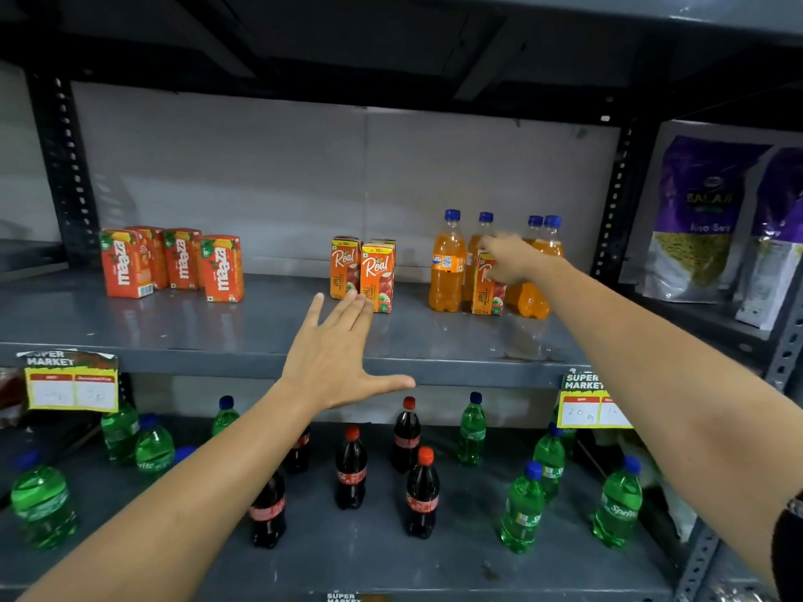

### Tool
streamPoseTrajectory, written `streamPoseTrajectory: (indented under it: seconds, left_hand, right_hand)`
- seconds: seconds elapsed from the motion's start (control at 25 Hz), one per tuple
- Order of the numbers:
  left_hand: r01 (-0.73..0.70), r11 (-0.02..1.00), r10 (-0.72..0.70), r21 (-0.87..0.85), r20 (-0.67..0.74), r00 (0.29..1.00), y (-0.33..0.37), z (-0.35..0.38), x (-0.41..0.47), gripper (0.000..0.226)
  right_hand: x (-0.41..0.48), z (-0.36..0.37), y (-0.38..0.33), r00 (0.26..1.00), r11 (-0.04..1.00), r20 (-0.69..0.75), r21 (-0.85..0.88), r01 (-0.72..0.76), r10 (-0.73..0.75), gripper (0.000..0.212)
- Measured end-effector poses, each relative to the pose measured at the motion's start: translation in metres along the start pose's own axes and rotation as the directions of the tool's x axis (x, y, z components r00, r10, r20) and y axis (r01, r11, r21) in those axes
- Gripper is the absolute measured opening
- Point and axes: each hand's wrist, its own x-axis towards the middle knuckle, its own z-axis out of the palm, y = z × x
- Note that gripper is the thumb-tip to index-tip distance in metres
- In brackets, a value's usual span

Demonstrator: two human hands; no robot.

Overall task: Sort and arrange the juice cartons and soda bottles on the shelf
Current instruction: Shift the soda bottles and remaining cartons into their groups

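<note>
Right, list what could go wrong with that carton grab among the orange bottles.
1. The right hand has its grip on a Real carton wedged between orange soda bottles; pulling it out could topple one.
2. A falling bottle might roll off the shelf edge onto the cola bottles below.
3. The left hand hovers open by the other Real cartons and could nudge them.

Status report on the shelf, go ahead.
Left hand open, empty. Right hand on stray Real carton among Fanta bottles. Path clear.
</note>
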Motion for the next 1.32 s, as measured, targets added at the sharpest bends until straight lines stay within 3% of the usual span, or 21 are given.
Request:
streamPoseTrajectory:
  seconds: [0.12, 0.24, 0.36, 0.52, 0.72, 1.08, 1.32]
  left_hand:
    - [0.048, 0.998, -0.048, 0.04, 0.006, 0.999, -0.026, -0.003, -0.023, 0.128]
    - [0.117, 0.989, -0.117, 0.092, -0.004, 0.993, -0.064, -0.01, -0.046, 0.124]
    - [0.189, 0.975, -0.19, 0.117, -0.002, 0.982, -0.104, -0.015, -0.063, 0.122]
    - [0.224, 0.97, -0.223, 0.097, -0.028, 0.974, -0.126, -0.008, -0.072, 0.113]
    - [0.239, 0.97, -0.236, 0.036, -0.074, 0.969, -0.124, -0.001, -0.074, 0.109]
    - [0.195, 0.981, -0.195, -0.014, -0.055, 0.979, -0.13, -0.005, -0.073, 0.112]
    - [0.13, 0.989, -0.137, -0.065, -0.126, 0.983, -0.185, -0.024, -0.094, 0.113]
  right_hand:
    - [-0.009, -0.024, -0.002, 0.995, 0.998, 0.084, 0.019, 0.056, -0.057, 0.048]
    - [-0.023, -0.05, -0.029, 0.965, 0.978, 0.162, 0.071, 0.196, -0.205, 0.044]
    - [-0.026, -0.062, -0.083, 0.923, 0.923, 0.148, 0.208, 0.323, -0.356, 0.045]
    - [-0.001, -0.059, -0.155, 0.885, 0.883, 0.084, 0.161, 0.441, -0.457, 0.044]
    - [0.042, -0.04, -0.204, 0.923, 0.922, 0.042, 0.075, 0.38, -0.384, 0.039]
    - [0.074, -0.026, -0.208, 0.968, 0.971, 0.087, 0.065, 0.231, -0.237, 0.036]
    - [0.07, -0.039, -0.239, 0.973, 0.963, -0.006, 0.143, 0.23, -0.231, 0.072]
